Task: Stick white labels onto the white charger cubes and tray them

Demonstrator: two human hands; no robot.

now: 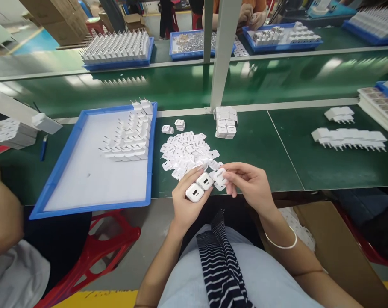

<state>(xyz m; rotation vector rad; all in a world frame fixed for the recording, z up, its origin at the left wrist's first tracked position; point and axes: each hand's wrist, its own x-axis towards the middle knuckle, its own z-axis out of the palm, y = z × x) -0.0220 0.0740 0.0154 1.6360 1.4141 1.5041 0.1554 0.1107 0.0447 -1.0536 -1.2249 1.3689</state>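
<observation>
In the head view, we see the left hand (pixel 185 210) curled around two chargers (pixel 195 192), which sit side by side with their slotted ends up, at the near edge of the bench (pixel 251 143). The right hand (pixel 253 182) pinches a white cap (pixel 219 176) between thumb and fingers, just right of the chargers; we cannot tell whether it touches the caps below it. The loose pile (pixel 185 149) lies just beyond, on the far side of the left hand. We judge the chargers light, stiff and smooth, probably hard plastic; their glossy sides may slide on dry skin, so we would grip them across opposite flat sides, leaving the slotted ends clear. The cap looks thin and very light, rigid rather than soft, and might crack or flip if squeezed hard; we would take it by its rim with fingertips. To the left, a tray (pixel 77 179) bears pronged units (pixel 133 149) along its right side; we would hold those by the body, as the thin prongs could bend. A block stack (pixel 226 124) stands far of the hands.
</observation>
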